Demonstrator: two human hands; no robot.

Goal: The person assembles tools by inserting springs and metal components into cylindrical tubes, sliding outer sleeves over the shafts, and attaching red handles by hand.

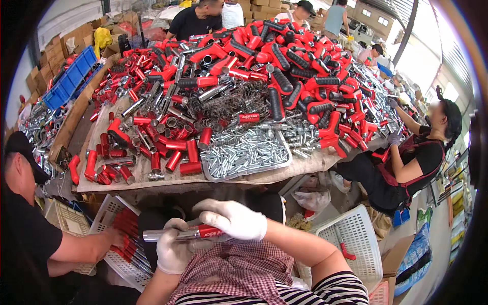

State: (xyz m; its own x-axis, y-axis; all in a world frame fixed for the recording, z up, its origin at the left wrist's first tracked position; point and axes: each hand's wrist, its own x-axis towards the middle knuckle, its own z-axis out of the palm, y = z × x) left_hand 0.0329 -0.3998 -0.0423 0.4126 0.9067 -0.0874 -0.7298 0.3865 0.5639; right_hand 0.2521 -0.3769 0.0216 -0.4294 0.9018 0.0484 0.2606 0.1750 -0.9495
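Note:
Above my lap lies a silver metal tube (189,235) with a red printed sleeve (209,232) at its right end. White-gloved fingers of my left hand (173,250) wrap round the tube's middle, and its bare end sticks out to the left. My right hand (235,219), also gloved, closes over the sleeve end from above; its fingers are slightly blurred. What its palm covers is hidden. Beyond my hands, a clear tray (246,176) full of small silver pins (244,152) sits at the table's near edge, with red sleeves (175,157) to its left.
Red-and-black handles (305,81) and wire springs (229,107) heap the table. A co-worker at left reaches into a white basket (109,208) of red-handled parts. Another white basket (358,231) stands at my right, with a seated co-worker (406,162) beyond it.

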